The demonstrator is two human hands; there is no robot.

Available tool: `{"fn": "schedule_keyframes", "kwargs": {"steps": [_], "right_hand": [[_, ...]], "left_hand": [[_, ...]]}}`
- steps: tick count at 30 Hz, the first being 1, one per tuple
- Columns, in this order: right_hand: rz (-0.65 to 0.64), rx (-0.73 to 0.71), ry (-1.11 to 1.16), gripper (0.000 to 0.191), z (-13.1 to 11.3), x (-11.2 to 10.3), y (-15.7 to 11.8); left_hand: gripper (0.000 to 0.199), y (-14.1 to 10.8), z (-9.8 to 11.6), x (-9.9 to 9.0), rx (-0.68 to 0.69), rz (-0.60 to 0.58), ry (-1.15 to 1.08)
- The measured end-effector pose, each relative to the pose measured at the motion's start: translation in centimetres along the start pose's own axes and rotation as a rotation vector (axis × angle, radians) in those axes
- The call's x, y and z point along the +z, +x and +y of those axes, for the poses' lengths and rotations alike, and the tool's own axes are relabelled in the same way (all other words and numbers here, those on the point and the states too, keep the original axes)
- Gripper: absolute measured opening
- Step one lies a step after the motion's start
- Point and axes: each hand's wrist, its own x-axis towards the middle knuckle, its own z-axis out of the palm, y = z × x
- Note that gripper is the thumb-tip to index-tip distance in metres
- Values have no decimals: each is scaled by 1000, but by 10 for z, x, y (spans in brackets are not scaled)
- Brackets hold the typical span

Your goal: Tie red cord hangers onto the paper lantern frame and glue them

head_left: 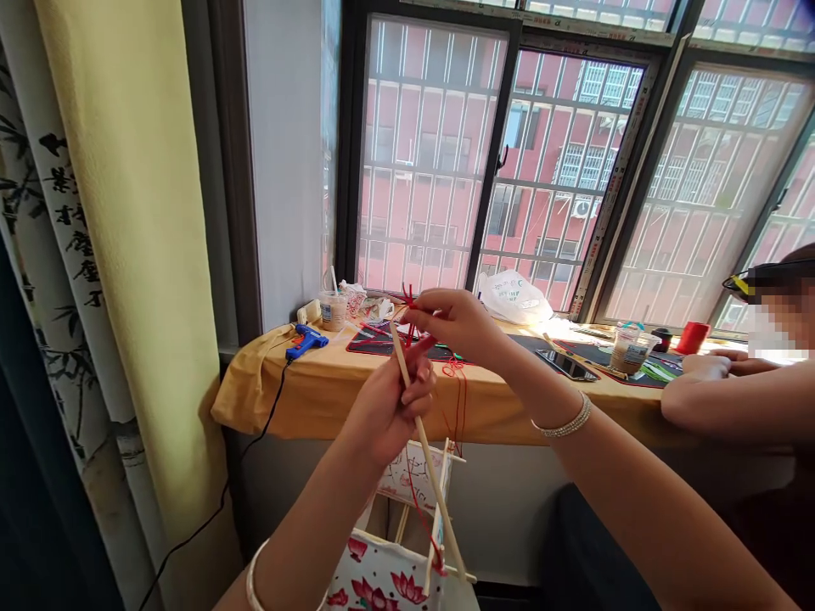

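Note:
My left hand [393, 406] is closed around a thin wooden stick [431, 462], which slants down to the right. Above it, my right hand [462, 327] pinches red cord [410, 297], whose loose ends poke up past the fingertips. How the cord runs between the two hands is partly hidden by the fingers. Below hangs a frame of wooden sticks with white panels, one printed with red lotus flowers [385, 585] and another bearing writing [411, 477]. A red strand runs down to the frame's corner beside the stick's lower end.
A yellow-covered table [356, 399] stands under the window. On it are a blue glue gun [306, 340] with a trailing black cable, a drink cup [334, 311], a phone [566, 365], a second cup [630, 348] and a plastic bag [514, 297]. Another person's arm [732, 403] rests at the right.

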Motion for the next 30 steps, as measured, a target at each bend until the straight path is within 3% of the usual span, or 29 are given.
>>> {"fn": "schedule_keyframes", "kwargs": {"steps": [3, 7, 12, 20, 26, 30], "right_hand": [[32, 20, -112, 21, -6, -12, 12], [-28, 16, -113, 28, -9, -21, 22], [-12, -11, -186, 22, -13, -18, 11], [97, -149, -217, 18, 3, -3, -25], [52, -323, -249, 26, 11, 7, -54], [8, -308, -197, 28, 19, 17, -77]], "left_hand": [[33, 10, 14, 9, -9, -32, -26], [39, 15, 23, 18, -38, -80, -36], [42, 16, 24, 17, -61, -58, -66], [40, 19, 21, 1, -71, -12, -10], [32, 21, 12, -19, -176, -8, 122], [28, 17, -1, -38, -287, -22, 237]]}}
